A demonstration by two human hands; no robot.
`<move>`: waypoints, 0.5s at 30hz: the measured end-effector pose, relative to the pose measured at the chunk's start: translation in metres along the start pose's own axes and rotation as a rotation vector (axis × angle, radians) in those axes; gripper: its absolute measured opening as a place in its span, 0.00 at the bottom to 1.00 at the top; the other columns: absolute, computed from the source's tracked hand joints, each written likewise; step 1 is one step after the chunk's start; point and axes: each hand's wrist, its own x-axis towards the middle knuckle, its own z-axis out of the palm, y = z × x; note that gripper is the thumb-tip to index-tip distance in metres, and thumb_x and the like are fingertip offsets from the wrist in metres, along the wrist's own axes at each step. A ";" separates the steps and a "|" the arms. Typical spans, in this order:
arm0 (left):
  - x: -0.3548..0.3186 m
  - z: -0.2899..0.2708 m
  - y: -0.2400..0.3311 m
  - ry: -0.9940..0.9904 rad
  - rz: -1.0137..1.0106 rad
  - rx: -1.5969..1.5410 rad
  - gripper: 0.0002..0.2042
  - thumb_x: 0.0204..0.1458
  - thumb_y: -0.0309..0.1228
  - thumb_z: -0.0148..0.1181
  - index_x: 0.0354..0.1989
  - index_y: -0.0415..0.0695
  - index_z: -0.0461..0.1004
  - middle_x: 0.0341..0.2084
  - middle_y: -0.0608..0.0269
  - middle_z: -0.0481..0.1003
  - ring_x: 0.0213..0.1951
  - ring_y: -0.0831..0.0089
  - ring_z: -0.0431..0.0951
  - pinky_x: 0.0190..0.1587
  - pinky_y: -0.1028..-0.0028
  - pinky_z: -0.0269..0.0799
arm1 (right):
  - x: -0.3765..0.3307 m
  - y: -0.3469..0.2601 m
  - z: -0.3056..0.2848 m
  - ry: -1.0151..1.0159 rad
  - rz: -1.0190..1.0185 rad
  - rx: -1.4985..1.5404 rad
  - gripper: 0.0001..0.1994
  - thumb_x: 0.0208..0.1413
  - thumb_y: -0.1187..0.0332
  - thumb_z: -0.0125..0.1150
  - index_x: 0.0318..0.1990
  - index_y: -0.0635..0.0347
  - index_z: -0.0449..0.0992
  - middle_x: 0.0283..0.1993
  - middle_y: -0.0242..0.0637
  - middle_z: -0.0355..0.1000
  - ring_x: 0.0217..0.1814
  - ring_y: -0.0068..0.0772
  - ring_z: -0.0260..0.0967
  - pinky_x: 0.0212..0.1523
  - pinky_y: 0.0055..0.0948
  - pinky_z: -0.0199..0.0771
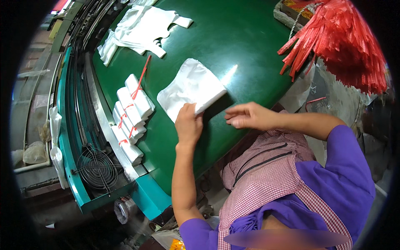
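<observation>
My left hand grips the near edge of a folded white plastic bag, thumb and fingers closed on it. The bag lies on the green tabletop, its far end spread wider and slightly wrinkled. Just to the right, my right hand hovers by the table's near edge, apart from the bag. Its fingers stretch toward the left, loosely bent, and nothing shows in them. Left of the bag sit several rolled white bag bundles tied with red strips, one strip end sticking up.
Loose white vest-shaped bags lie spread at the far left of the table. A thick bunch of red plastic strips hangs at the far right corner. Along the left side run a metal rail, a teal machine frame and a round wire fan guard.
</observation>
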 end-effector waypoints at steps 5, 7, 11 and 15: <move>-0.033 -0.010 0.005 -0.215 0.170 -0.409 0.24 0.37 0.13 0.57 0.48 0.43 0.73 0.57 0.55 0.69 0.62 0.52 0.64 0.63 0.61 0.60 | 0.047 -0.015 -0.032 0.049 -0.018 0.550 0.26 0.59 0.58 0.60 0.58 0.65 0.64 0.52 0.44 0.71 0.53 0.35 0.71 0.52 0.30 0.74; -0.049 -0.023 0.017 -0.410 0.239 -0.309 0.25 0.37 0.14 0.59 0.48 0.44 0.73 0.60 0.55 0.66 0.67 0.51 0.56 0.66 0.54 0.53 | 0.049 -0.023 -0.029 0.061 0.073 0.389 0.24 0.53 0.80 0.56 0.59 0.65 0.66 0.51 0.43 0.72 0.50 0.32 0.72 0.54 0.28 0.73; -0.049 -0.024 0.003 -0.334 0.243 -0.211 0.17 0.39 0.24 0.65 0.42 0.46 0.76 0.53 0.55 0.71 0.59 0.50 0.65 0.62 0.53 0.57 | 0.044 -0.011 -0.029 -0.250 -0.419 -0.421 0.29 0.39 0.89 0.50 0.53 0.59 0.75 0.59 0.46 0.69 0.63 0.40 0.65 0.63 0.32 0.63; -0.032 -0.027 0.014 -0.294 0.249 -0.160 0.15 0.39 0.26 0.64 0.39 0.48 0.77 0.36 0.60 0.74 0.44 0.60 0.72 0.45 0.60 0.64 | 0.042 -0.014 -0.040 -0.490 -0.743 -1.155 0.21 0.46 0.79 0.58 0.52 0.59 0.74 0.64 0.46 0.63 0.68 0.48 0.58 0.63 0.38 0.64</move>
